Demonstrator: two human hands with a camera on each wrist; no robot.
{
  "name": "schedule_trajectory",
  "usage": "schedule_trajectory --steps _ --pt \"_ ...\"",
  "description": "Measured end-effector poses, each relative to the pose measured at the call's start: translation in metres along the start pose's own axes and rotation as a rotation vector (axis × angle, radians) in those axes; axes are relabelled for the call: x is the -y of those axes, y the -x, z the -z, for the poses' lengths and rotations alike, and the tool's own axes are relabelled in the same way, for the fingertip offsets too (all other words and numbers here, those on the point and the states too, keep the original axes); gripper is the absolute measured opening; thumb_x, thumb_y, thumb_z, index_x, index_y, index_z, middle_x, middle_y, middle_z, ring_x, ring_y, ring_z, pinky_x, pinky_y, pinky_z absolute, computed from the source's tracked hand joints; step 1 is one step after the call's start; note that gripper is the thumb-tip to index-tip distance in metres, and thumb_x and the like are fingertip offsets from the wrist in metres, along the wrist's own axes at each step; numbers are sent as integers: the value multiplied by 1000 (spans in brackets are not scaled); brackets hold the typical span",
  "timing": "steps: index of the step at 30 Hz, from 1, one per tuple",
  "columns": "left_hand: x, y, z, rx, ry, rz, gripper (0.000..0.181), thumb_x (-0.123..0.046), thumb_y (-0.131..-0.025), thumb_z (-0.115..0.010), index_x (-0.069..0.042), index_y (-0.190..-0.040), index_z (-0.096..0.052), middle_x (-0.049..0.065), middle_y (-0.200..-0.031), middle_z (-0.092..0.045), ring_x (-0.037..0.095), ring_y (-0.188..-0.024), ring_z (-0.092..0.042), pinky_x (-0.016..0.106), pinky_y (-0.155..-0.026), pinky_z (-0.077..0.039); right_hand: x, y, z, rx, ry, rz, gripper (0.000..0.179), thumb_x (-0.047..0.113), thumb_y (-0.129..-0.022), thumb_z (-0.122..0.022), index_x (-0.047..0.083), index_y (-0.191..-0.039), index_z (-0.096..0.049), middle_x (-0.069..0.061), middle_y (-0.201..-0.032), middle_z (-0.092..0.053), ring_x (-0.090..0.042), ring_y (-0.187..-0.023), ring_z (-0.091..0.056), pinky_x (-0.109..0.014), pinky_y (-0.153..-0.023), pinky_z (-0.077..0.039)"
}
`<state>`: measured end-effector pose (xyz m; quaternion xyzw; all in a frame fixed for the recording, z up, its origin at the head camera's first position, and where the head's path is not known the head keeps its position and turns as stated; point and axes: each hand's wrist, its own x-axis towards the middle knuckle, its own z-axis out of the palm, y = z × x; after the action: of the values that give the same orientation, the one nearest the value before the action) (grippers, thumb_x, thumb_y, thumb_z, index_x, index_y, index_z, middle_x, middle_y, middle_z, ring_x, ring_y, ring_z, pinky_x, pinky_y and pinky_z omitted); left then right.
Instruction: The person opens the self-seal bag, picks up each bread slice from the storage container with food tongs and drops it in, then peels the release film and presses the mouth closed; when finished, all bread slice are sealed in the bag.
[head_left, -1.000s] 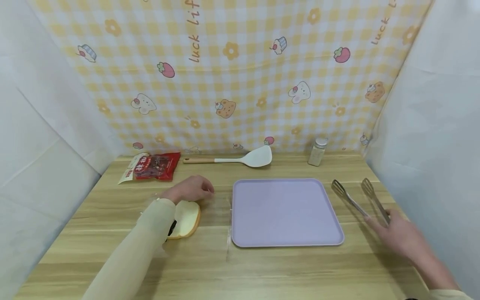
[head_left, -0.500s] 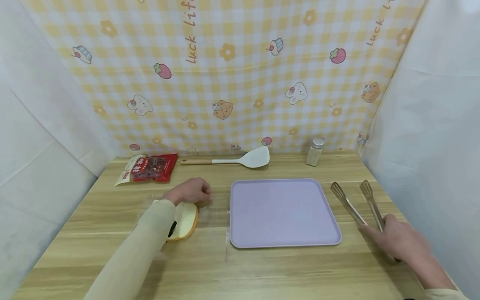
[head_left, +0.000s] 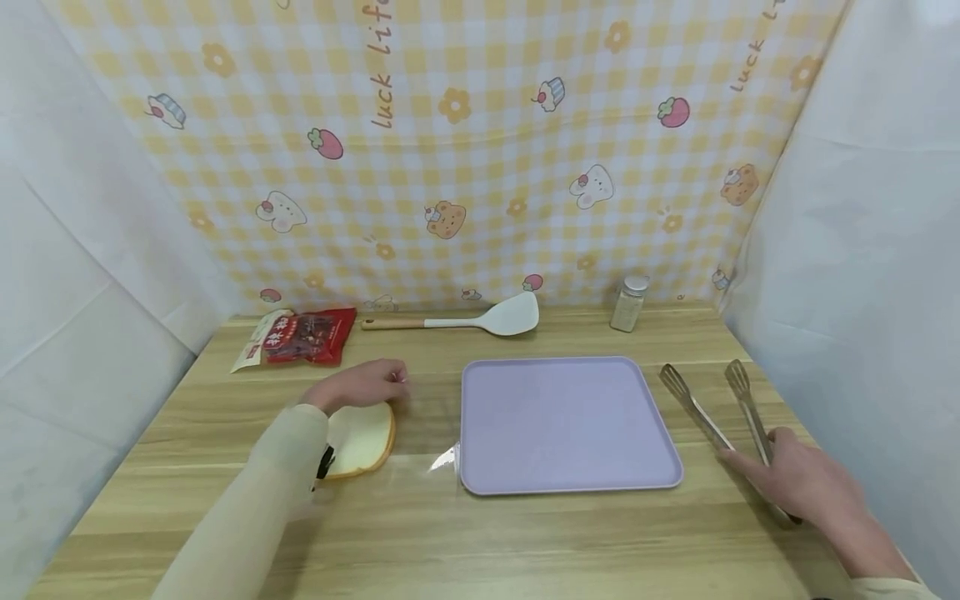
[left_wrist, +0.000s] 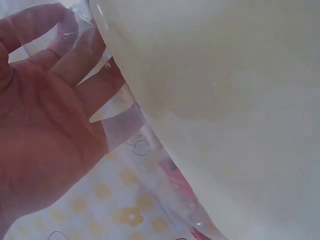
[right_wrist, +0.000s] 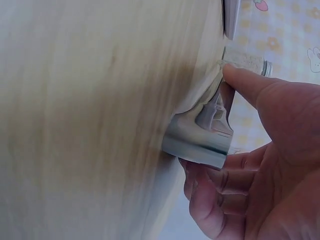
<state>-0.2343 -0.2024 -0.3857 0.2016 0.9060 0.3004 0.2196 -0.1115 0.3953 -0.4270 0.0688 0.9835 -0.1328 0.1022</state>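
In the head view, my left hand [head_left: 358, 385] reaches over a slice of white bread [head_left: 366, 442] lying left of the tray. My left wrist view shows thumb and fingers pinching thin clear plastic film [left_wrist: 75, 22]; a pale surface beside them fills that view, probably the bread. How far the film extends is hard to see, though a shiny bit shows by the tray's left edge. My right hand [head_left: 813, 479] grips metal tongs [head_left: 703, 417], whose slotted ends are spread apart right of the tray. Close up, the tongs' metal end [right_wrist: 197, 140] lies between thumb and fingers.
A lilac tray [head_left: 570, 425] lies mid-table. Behind it are a white spatula [head_left: 510, 317] with a wooden handle and a small jar [head_left: 630, 304] with a pale lid. A red food packet [head_left: 307, 336] sits at back left. Cloth walls enclose the table's back and sides.
My left hand has shifted left, uncovering more of the bread, and a plastic glint has appeared beside the tray. The right hand still holds the tongs, their ends slightly wider apart than half a second ago.
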Motion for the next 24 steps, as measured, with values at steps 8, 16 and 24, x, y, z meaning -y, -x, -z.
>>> schedule_trajectory --steps 8,16,24 --pt "1 17 9 -46 47 -8 16 -12 -108 -48 1 -114 -56 14 -97 -70 20 -92 -65 35 -86 -51 0 3 12 -88 -23 -14 116 77 -100 -46 -24 -152 -20 -52 -136 -46 -70 -110 -56 -60 -65 -53" --pt "0 30 23 -157 26 -29 18 -16 -113 -45 -1 -116 -54 11 -89 -70 18 -85 -65 37 -83 -49 32 16 24 -232 -51 43 98 70 -103 -48 -12 -154 -31 -26 -110 -72 -47 -93 -70 -49 -62 -49" --pt "-1 38 28 -344 -18 -61 17 -22 -114 -47 -7 -117 -55 5 -81 -68 18 -76 -63 36 -73 -47 85 24 16 -359 -97 210 77 55 -103 -63 -7 -147 -49 -13 -93 -76 -30 -74 -69 -44 -57 -50"
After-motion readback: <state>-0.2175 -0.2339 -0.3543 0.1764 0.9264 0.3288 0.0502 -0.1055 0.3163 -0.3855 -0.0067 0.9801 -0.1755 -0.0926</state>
